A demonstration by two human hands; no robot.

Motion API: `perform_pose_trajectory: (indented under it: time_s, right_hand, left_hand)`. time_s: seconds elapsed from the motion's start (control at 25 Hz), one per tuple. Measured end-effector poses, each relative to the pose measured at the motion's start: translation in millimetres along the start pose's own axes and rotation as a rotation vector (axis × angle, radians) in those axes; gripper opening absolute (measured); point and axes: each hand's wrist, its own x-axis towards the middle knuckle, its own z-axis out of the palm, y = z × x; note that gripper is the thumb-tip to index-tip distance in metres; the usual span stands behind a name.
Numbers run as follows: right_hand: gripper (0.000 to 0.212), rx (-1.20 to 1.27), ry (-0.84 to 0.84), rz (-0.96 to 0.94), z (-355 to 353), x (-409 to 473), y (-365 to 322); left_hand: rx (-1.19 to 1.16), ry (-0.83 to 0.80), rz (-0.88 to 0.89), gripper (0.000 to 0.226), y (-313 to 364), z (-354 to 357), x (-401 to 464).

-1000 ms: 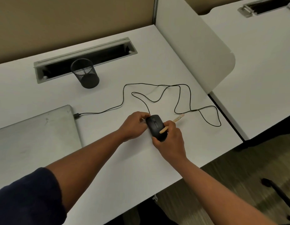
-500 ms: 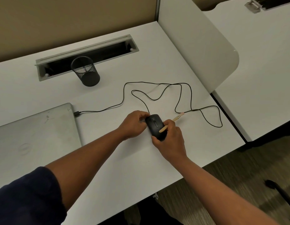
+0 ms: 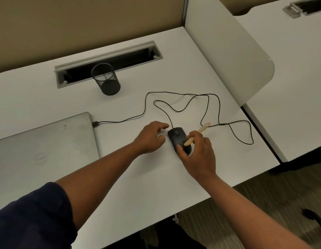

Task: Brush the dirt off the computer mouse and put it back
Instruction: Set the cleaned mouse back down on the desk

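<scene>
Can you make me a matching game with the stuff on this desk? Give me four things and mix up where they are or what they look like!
Things:
1. mouse
2. brush
3. laptop
4. mesh cup

Clues:
A. silver, lid closed, on the left of the desk
B. black, lying on the desk between the two hands
C. black, standing upright by the long slot at the back
D. pale wooden handle, gripped by the right hand

Pairs: 1-B, 2-D, 3-A, 4-C

White desks (image 3: pixel 138 177), tan partition (image 3: pixel 84 24), wood-look floor (image 3: pixel 263 203).
</scene>
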Motion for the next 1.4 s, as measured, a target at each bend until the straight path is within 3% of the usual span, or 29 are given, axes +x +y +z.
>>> perform_pose_trajectory:
  time_s: [0.16,0.36,0.56,0.72,0.8,0.96,1.24,1.4]
  right_hand:
    - [0.039,0.149,0.104,-0.125,-7.3,15.4,-31.6]
    - [0.044,0.313,0.065,-0.278,-1.0,59.1,-94.9]
    - [0.039,0.454,0.008,-0.254,31.0,116.4,-157.3]
    - [0.020,0.484,0.045,-0.272,63.3,157.9,-193.6]
    - [0.013,0.460,0.071,-0.282,77.7,176.7,-204.0]
    - [0.019,0.353,0.052,-0.303,109.7,204.3,-216.9]
    - [0.026,0.041,-0.064,-0.285,166.9,229.5,-226.0]
    - [0.030,-0.122,-0.085,-0.231,185.1,237.4,-229.8]
  left_hand:
    - [0.098,0.161,0.002,0.048,-21.4,-31.4,-18.4]
    - [0.287,0.397,-0.053,0.045,-73.4,-87.6,-51.0]
    - [0.407,0.431,-0.168,0.044,-132.3,-145.6,-64.8]
    - [0.437,0.482,-0.089,0.038,-160.7,-175.4,-59.6]
    - [0.430,0.516,-0.019,0.036,-170.2,-182.1,-53.8]
    - [0.416,0.560,0.044,0.020,-186.3,-189.9,-35.4]
    - [0.342,0.624,0.092,0.020,-203.0,-186.6,-23.9]
    - [0.321,0.621,0.097,0.033,-204.6,-187.3,-23.1]
